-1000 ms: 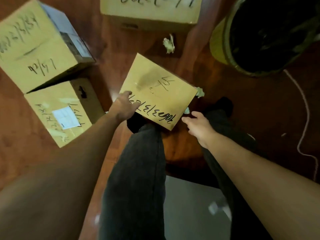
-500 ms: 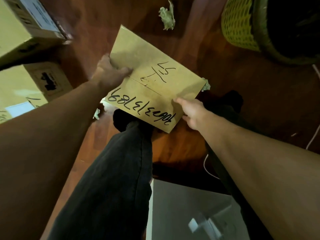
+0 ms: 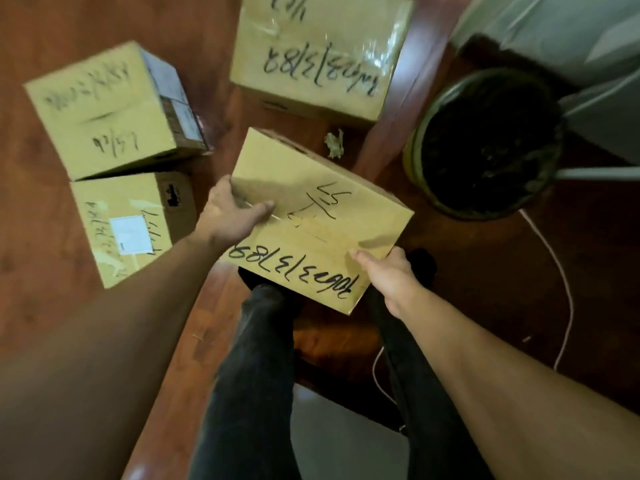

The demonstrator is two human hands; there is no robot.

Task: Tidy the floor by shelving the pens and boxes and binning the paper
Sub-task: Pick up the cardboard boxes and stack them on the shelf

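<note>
At the centre of the frame a person holds a cardboard box (image 3: 322, 220) between both hands, its broad top face turned up toward the camera and marked with black handwritten numbers and strokes. The left hand (image 3: 230, 216) grasps the box at its left edge, thumb laid across the top face and the fingers going out of sight round the side. The right hand (image 3: 388, 275) grasps the lower right edge, thumb on top and fingers tucked underneath. The box sits above the person's dark trouser legs (image 3: 256, 375), which run down the middle of the frame to the wooden floor (image 3: 485, 289). Three more boxes lie on the floor: a far box (image 3: 318, 53) at the top centre with shiny tape and black writing, an upper-left box (image 3: 110, 109) sitting askew, and a labelled box (image 3: 128, 226) just below it at middle left, carrying a white sticker; those two touch or nearly touch. A crumpled paper scrap (image 3: 334, 143) lies on the floor between the held box and the far box. At the upper right stands a round yellow-green bin (image 3: 414, 150) lined in black, and from beside it a thin pale cord (image 3: 568, 306) trails down across the floor at the right.
</note>
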